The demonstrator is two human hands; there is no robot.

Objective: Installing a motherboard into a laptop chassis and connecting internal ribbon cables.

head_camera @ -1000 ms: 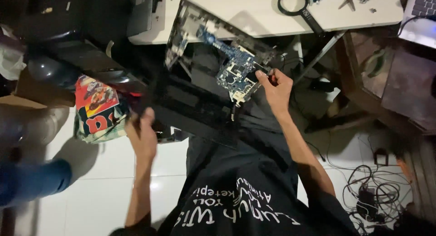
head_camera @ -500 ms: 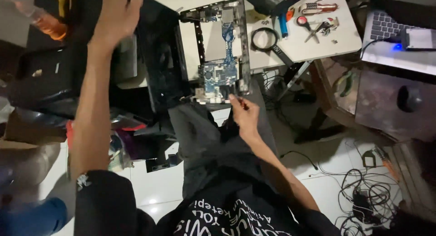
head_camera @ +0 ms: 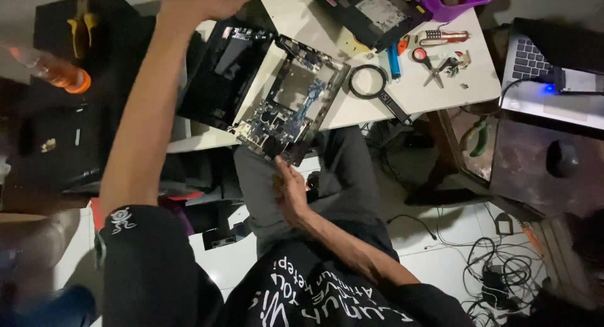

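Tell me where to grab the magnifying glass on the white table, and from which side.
Grip the magnifying glass by its straight black handle, which runs from the round lens down toward the table's near edge, coming from above and from the near side. The handle looks slim enough to pinch and probably has bare table on both flanks, whereas the lens ring lies flat close to the opened laptop chassis.

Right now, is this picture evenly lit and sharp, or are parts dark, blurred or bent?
Head view: uneven light; the white table is bright, the floor and left side dim. The circuit board by the right hand is fairly sharp; the bottle at left is blurred. The left hand is cut off by the top edge. Edges look slightly bent.
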